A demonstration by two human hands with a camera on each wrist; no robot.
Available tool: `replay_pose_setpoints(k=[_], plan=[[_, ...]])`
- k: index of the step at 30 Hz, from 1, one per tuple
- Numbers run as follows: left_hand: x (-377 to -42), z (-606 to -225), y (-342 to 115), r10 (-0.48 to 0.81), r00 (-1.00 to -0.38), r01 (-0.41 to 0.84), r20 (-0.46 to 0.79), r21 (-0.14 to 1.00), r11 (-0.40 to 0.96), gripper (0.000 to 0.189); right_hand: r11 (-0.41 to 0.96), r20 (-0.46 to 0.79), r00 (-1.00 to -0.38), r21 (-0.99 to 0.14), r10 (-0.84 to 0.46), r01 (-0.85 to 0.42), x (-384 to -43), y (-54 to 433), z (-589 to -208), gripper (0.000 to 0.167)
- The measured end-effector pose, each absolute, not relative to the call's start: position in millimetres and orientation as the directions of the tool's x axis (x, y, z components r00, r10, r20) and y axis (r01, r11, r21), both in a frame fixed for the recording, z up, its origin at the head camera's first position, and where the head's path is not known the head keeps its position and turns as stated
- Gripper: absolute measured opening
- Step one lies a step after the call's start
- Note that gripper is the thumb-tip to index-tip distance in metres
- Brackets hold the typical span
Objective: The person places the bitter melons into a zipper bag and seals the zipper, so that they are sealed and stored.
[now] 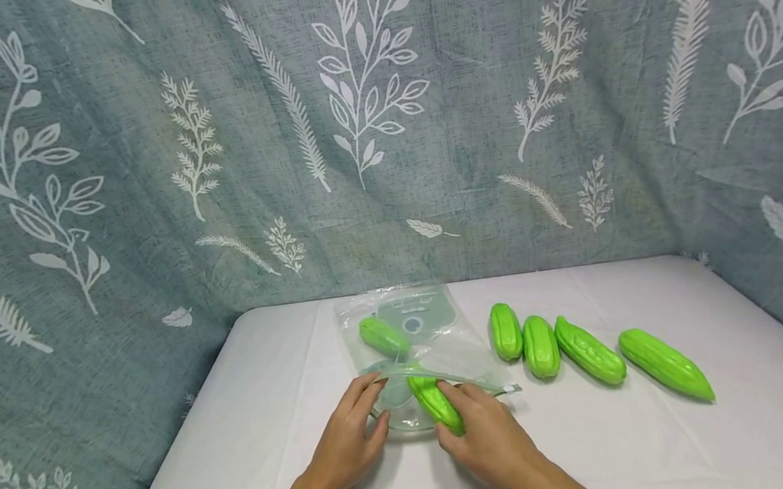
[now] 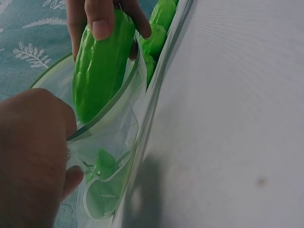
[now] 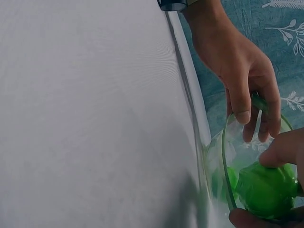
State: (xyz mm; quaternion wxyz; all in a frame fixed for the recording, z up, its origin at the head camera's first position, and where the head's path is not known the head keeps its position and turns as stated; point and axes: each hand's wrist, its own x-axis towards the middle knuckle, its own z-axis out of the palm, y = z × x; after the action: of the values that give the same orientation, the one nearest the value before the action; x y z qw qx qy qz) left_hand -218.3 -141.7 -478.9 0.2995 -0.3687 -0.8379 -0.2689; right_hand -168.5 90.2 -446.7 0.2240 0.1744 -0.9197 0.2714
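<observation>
A clear zip bag [image 1: 467, 350] with a green zip strip lies on the table, its mouth held apart toward me. My left hand [image 1: 344, 443] pinches the left side of its rim, thumb outside and fingers inside in the right wrist view. A bright green, ridged bitter melon [image 1: 433, 405] is gripped by my right hand [image 1: 486, 432] at the mouth, its far end inside the bag. In the left wrist view this melon [image 2: 102, 71] points down into the opening. Deeper in the bag lies another green melon [image 1: 382, 337], seen through the plastic.
Right of the bag, several more green melons lie in a loose row, from the nearest one [image 1: 506, 331] to a longer one [image 1: 666, 364] at the far right. A white cloth covers the table [image 1: 252, 412]. A patterned blue-green curtain [image 1: 464, 114] hangs behind it.
</observation>
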Motion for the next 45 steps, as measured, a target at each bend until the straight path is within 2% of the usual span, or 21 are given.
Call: replay_pose_setpoints(k=[7,14,21,28,31,38,45], plan=[[-217,-479,-142,0.458,-0.569,0.765,0.683,0.235,0.599,0.050,0.815,0.541,-0.822,-0.386,-0.179,-0.431,-171,85,-450,0.050],[-216,-478,-143,0.456,-0.570,0.764,0.683,0.235,0.601,0.049,0.835,0.594,-0.779,-0.313,-0.201,-0.454,-174,79,-449,0.047],[-215,-477,-142,0.459,-0.602,0.749,0.653,0.262,0.609,0.048,0.856,0.641,-0.732,-0.222,-0.233,-0.466,-175,78,-453,0.046],[-216,-477,-142,0.462,-0.593,0.755,0.659,0.256,0.604,0.048,0.848,0.662,-0.707,-0.206,-0.247,-0.489,-175,77,-451,0.047],[-216,-478,-142,0.460,-0.582,0.760,0.671,0.246,0.602,0.050,0.828,0.654,-0.713,-0.236,-0.252,-0.509,-176,76,-450,0.046],[-216,-479,-142,0.460,-0.575,0.760,0.677,0.233,0.607,0.050,0.816,0.592,-0.774,-0.320,-0.225,-0.482,-179,76,-453,0.040],[-217,-479,-142,0.469,-0.531,0.785,0.706,0.201,0.585,0.051,0.826,0.552,-0.810,-0.350,-0.199,-0.442,-182,77,-454,0.034]])
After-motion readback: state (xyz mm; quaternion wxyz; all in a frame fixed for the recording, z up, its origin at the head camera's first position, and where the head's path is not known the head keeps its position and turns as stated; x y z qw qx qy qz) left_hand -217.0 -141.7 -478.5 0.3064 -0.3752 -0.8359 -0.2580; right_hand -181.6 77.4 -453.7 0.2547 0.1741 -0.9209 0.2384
